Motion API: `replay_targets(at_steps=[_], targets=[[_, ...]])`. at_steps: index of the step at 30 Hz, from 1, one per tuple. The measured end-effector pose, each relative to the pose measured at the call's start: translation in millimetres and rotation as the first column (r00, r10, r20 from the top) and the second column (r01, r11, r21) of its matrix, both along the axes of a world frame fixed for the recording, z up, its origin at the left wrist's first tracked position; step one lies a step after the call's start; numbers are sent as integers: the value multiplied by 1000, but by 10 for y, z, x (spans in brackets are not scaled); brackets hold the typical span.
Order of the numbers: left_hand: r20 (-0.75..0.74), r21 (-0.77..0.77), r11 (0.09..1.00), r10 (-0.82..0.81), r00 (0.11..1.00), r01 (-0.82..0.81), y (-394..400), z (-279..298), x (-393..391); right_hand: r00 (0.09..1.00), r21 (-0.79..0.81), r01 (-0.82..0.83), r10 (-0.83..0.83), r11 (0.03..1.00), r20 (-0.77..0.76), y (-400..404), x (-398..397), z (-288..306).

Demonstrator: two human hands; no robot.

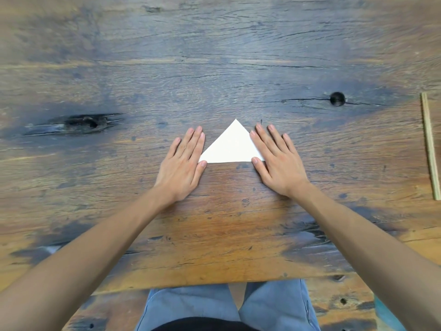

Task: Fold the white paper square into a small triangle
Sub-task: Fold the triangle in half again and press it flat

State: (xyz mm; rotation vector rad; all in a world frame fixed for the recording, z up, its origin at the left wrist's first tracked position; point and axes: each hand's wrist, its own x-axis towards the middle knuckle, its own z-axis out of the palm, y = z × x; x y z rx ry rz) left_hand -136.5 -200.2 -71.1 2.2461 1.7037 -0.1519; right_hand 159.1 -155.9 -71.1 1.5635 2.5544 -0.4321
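The white paper (231, 145) lies flat on the wooden table (214, 68) as a triangle, its point facing away from me and its long edge toward me. My left hand (183, 163) rests flat on the table with fingers together, its thumb tip touching the triangle's left corner. My right hand (276, 161) lies flat too, its thumb and index finger covering the right corner and right slope. Neither hand grips anything.
A thin pale wooden stick (430, 146) lies near the table's right edge. A dark knot hole (337, 99) sits beyond my right hand, a long dark crack (83, 121) at the left. My legs in blue jeans (226, 306) show below the table's front edge.
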Motion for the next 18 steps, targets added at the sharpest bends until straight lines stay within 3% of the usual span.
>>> replay_targets(at_steps=[6, 10, 18], targets=[[123, -131, 989, 92, 988, -76, 8, 182, 73, 998, -143, 45, -51, 989, -43, 25, -16, 169], [218, -4, 1000, -2, 976, 3, 186, 309, 318, 998, -29, 5, -7, 1000, -66, 103, -78, 220], [103, 33, 996, -84, 991, 81, 414, 27, 619, 994, 80, -112, 111, 991, 13, 295, -179, 28]])
